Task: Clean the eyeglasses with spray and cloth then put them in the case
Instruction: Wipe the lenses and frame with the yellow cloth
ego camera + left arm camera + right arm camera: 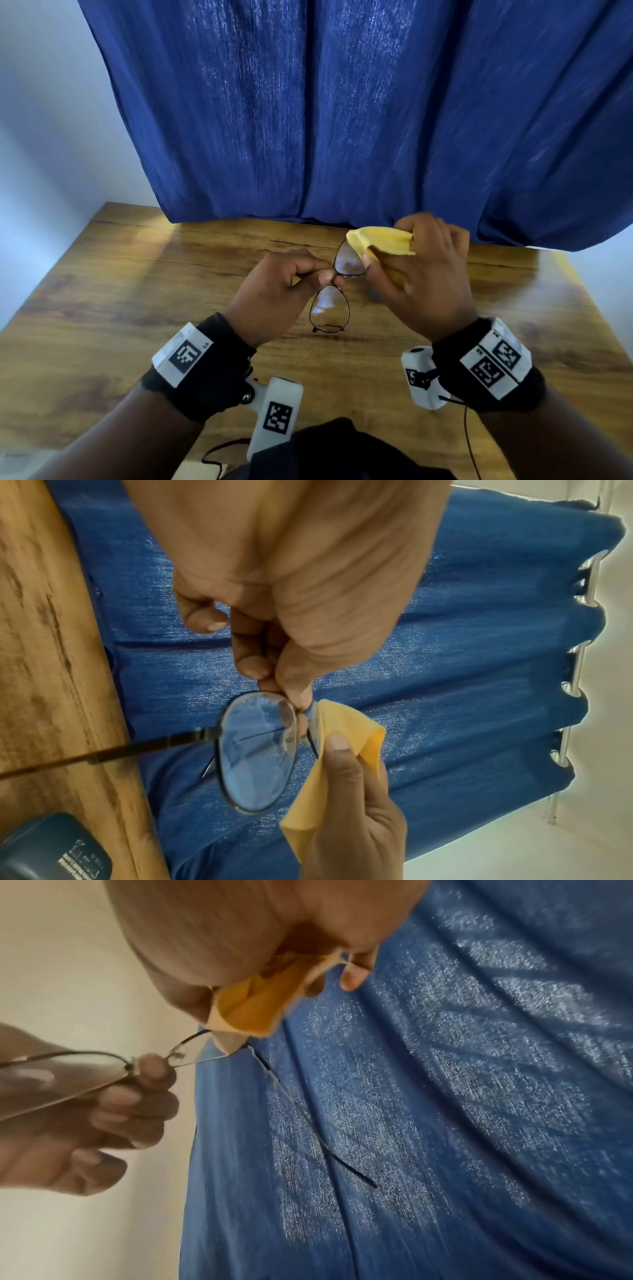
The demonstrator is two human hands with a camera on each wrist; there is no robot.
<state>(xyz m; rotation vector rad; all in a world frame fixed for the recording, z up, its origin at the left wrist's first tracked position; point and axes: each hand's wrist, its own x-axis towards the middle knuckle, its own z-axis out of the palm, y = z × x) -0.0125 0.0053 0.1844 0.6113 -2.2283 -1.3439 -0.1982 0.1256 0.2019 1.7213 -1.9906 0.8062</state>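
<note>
Nearest, the left hand [281, 284] pinches the eyeglasses [330, 306] at the bridge above the table [137, 308], while beyond it the right hand [428, 274] grips the yellow cloth [380, 240] on the far lens, best wiped lightly with the bridge held steady.

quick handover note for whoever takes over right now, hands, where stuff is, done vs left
Left hand: pinches the glasses at the bridge, held above the table.
Right hand: holds the yellow cloth against the far lens.
A dark blue box on the table may be the case; spray not in view.
Done: wiping is under way; whether spray was applied cannot be told.
Left: finish both lenses, fold the arms, put the glasses in the case.
</note>
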